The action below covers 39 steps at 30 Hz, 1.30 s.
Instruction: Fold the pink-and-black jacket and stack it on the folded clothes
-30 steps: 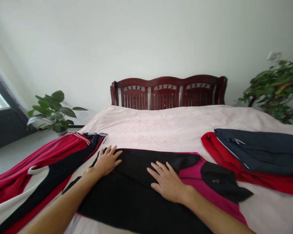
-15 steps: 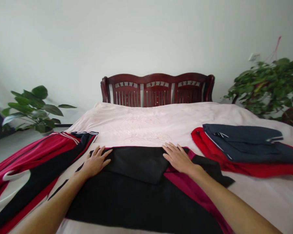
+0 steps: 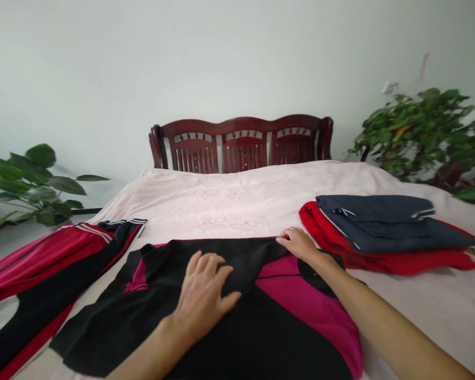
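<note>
A black and magenta garment (image 3: 237,338) is spread on the bed in front of me, its far part folded over toward me. My left hand (image 3: 206,290) rests on the folded black cloth, fingers spread and holding nothing. At the far right corner of the fold, my right hand (image 3: 301,245) has its thumb and fingers closed on the garment's edge. Its fingertips are partly hidden. Beneath my right forearm shows part of the magenta panel (image 3: 312,322). The near end of the garment runs out of view.
To the left lies a red and navy tracksuit piece (image 3: 79,253) with white stripes. A folded stack of navy cloth (image 3: 380,221) over red cloth (image 3: 411,262) sits at right. Pale pink sheet (image 3: 221,206) covers the bed below a dark wooden headboard (image 3: 241,126). Plants (image 3: 419,132) flank the bed.
My left hand has moved from the fold's far left corner toward me and right, onto its middle. My right hand has gone from lying flat to gripping the edge. The view has shifted slightly right.
</note>
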Available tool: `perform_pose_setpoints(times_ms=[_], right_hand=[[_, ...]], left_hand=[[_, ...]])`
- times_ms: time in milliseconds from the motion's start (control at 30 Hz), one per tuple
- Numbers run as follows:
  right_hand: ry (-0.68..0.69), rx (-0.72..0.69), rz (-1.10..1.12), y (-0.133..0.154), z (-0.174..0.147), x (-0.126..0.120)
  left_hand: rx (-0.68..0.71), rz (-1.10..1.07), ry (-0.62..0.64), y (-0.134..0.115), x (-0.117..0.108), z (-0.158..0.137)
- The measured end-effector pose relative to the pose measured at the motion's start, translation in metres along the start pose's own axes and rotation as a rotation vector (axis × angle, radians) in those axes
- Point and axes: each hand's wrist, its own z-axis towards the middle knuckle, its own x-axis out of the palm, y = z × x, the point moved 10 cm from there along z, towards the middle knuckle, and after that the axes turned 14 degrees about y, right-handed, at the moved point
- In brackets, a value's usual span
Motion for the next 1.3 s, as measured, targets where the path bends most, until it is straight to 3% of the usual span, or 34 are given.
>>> perform_pose_setpoints(times_ms=[100,233,467,767,900,1100,1200,1300], right_hand=[[-0.012,0.005,0.077,0.004,0.004,0.002],[-0.022,0.002,0.175,-0.002,0.012,0.001],[0.007,0.031,0.249,-0.028,0.019,0.007],[0.155,-0.034,0.32,-0.021,0.03,0.01],[0.117,-0.009,0.297,-0.019,0.029,0.012],[0.059,0.064,0.179,-0.021,0.022,0.004],[-0.014,0.1,0.104,-0.007,0.014,-0.012],[-0.07,0.08,0.028,0.028,-0.001,-0.013]], left_hand=[[0.027,-0.05,0.16,-0.039,0.027,0.015],[0.066,-0.038,0.278,-0.036,0.051,0.019],[0.141,-0.027,0.302,-0.025,0.055,0.0],[0.25,-0.017,0.084,-0.044,0.036,-0.001],[0.311,-0.025,0.116,-0.051,0.047,0.008],[0.364,-0.271,0.216,-0.045,0.054,0.005],[0.342,-0.334,0.242,-0.043,0.053,0.004],[0.315,-0.358,0.259,-0.044,0.053,0.005]])
